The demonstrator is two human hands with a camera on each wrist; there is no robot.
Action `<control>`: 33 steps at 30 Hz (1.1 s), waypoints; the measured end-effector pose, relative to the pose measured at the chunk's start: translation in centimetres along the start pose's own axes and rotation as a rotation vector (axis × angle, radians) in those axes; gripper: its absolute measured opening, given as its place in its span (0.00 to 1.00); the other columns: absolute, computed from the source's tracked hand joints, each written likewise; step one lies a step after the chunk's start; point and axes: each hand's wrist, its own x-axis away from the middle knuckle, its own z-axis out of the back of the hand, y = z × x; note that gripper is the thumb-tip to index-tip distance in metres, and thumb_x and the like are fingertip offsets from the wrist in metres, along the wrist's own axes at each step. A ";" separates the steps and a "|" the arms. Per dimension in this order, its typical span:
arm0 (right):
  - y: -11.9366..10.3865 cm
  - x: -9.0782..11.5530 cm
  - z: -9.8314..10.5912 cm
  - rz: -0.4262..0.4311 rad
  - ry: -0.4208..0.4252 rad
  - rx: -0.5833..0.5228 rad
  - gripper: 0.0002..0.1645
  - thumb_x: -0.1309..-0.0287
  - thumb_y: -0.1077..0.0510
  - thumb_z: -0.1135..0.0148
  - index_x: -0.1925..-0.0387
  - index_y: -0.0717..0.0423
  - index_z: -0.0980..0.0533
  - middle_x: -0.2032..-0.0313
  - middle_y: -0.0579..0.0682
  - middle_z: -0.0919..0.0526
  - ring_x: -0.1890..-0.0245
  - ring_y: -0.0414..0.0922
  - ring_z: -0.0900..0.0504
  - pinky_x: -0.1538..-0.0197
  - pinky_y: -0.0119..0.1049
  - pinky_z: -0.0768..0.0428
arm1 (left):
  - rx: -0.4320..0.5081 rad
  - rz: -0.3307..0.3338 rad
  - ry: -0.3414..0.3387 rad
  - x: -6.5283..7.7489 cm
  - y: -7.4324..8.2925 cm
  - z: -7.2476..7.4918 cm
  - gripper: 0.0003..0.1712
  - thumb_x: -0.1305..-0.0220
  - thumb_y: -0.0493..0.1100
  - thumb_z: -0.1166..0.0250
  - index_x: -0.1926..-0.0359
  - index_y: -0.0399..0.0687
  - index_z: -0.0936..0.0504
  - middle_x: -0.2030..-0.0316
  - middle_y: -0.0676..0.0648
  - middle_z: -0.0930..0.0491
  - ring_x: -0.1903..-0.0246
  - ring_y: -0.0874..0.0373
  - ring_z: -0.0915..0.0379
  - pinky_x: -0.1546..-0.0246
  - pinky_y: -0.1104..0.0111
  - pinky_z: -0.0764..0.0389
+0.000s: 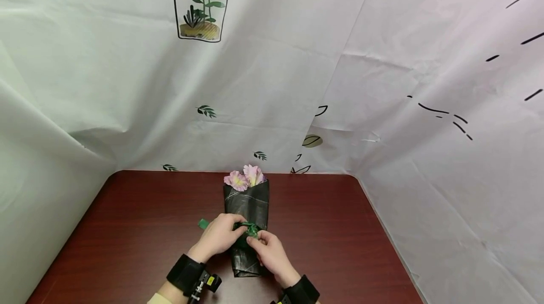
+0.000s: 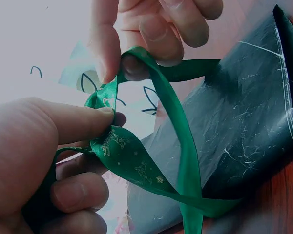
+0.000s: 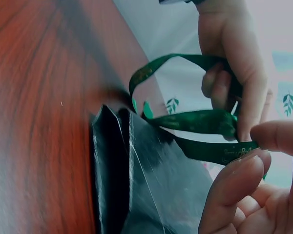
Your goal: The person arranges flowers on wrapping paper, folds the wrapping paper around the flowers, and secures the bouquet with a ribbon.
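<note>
A bouquet wrapped in black paper (image 1: 248, 202) lies on the table, its pink flowers (image 1: 238, 180) pointing to the far side. Around its middle runs a green ribbon (image 2: 188, 161) with gold print, raised in loops above the paper. My left hand (image 1: 221, 234) pinches the ribbon between thumb and forefinger, on the left of the wrap. From the right, my right hand (image 1: 272, 253) pinches another part of the ribbon, close to the left fingertips. In the right wrist view, the ribbon (image 3: 195, 122) stretches from the wrap to both hands. Fingers partly hide where the strands cross.
The bouquet lies on a dark red wooden table (image 1: 331, 228) with rounded far corners. White fabric (image 1: 263, 82) with printed plants hangs behind and at the sides. Each wrist wears a black band (image 1: 185, 274) with a small camera.
</note>
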 end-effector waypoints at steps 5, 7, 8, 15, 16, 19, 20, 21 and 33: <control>-0.3 0.1 0.4 0.052 0.045 0.134 0.15 0.26 0.51 0.29 0.66 0.56 0.20 0.80 0.41 0.29 0.82 0.37 0.36 0.74 0.30 0.37 | -0.001 -0.008 0.001 0.1 -0.1 0.0 0.05 0.23 0.39 0.27 0.52 0.51 0.06 0.57 0.50 0.08 0.66 0.61 0.15 0.67 0.65 0.17; -0.5 0.1 0.6 0.076 0.064 0.187 0.16 0.27 0.50 0.28 0.68 0.56 0.20 0.79 0.42 0.27 0.81 0.37 0.35 0.73 0.30 0.36 | -0.009 -0.014 0.006 0.1 -0.1 0.0 0.05 0.24 0.39 0.27 0.52 0.51 0.06 0.57 0.50 0.08 0.66 0.61 0.14 0.67 0.65 0.17; -0.5 0.1 0.7 0.082 0.066 0.193 0.16 0.27 0.50 0.28 0.67 0.56 0.19 0.78 0.41 0.26 0.81 0.36 0.34 0.72 0.30 0.36 | -0.018 -0.015 0.009 0.1 -0.1 0.0 0.06 0.24 0.39 0.27 0.52 0.51 0.06 0.57 0.50 0.08 0.64 0.59 0.13 0.66 0.64 0.16; -0.6 0.1 1.0 0.111 0.082 0.154 0.16 0.28 0.52 0.26 0.69 0.56 0.21 0.80 0.39 0.31 0.80 0.36 0.35 0.72 0.29 0.37 | -0.110 -0.006 0.045 0.0 -0.3 -0.3 0.05 0.25 0.40 0.25 0.53 0.54 0.06 0.57 0.51 0.08 0.59 0.53 0.11 0.63 0.58 0.12; -0.5 0.1 1.0 0.112 0.083 0.140 0.16 0.28 0.53 0.26 0.69 0.55 0.22 0.80 0.39 0.32 0.80 0.36 0.35 0.71 0.30 0.37 | -0.121 -0.003 0.049 -0.1 -0.3 -0.3 0.05 0.26 0.40 0.25 0.54 0.54 0.06 0.57 0.51 0.08 0.60 0.53 0.11 0.63 0.58 0.12; -0.5 0.1 1.3 0.102 0.071 0.068 0.16 0.25 0.54 0.28 0.68 0.55 0.24 0.78 0.40 0.25 0.76 0.38 0.29 0.69 0.30 0.34 | -0.144 0.009 0.056 -0.1 -0.4 -0.5 0.04 0.26 0.40 0.24 0.54 0.54 0.06 0.57 0.51 0.08 0.60 0.54 0.11 0.64 0.58 0.12; -0.5 0.1 1.4 0.098 0.066 0.045 0.15 0.24 0.54 0.29 0.67 0.55 0.24 0.77 0.41 0.24 0.76 0.38 0.29 0.69 0.31 0.33 | -0.147 0.011 0.058 -0.1 -0.4 -0.6 0.04 0.26 0.40 0.24 0.54 0.54 0.06 0.57 0.51 0.08 0.60 0.54 0.11 0.63 0.57 0.12; -0.5 0.1 1.6 0.099 0.061 0.031 0.14 0.23 0.54 0.30 0.66 0.55 0.23 0.78 0.41 0.24 0.77 0.39 0.29 0.70 0.31 0.34 | -0.153 0.010 0.060 -0.1 -0.5 -0.6 0.04 0.26 0.40 0.24 0.54 0.54 0.06 0.57 0.51 0.08 0.60 0.54 0.11 0.63 0.57 0.12; -0.5 0.1 5.9 0.175 0.087 0.423 0.18 0.18 0.43 0.34 0.53 0.54 0.16 0.74 0.42 0.30 0.78 0.37 0.41 0.69 0.39 0.39 | -0.087 0.022 0.075 0.6 -1.6 -0.6 0.07 0.27 0.50 0.23 0.54 0.55 0.05 0.57 0.53 0.09 0.61 0.57 0.12 0.65 0.63 0.14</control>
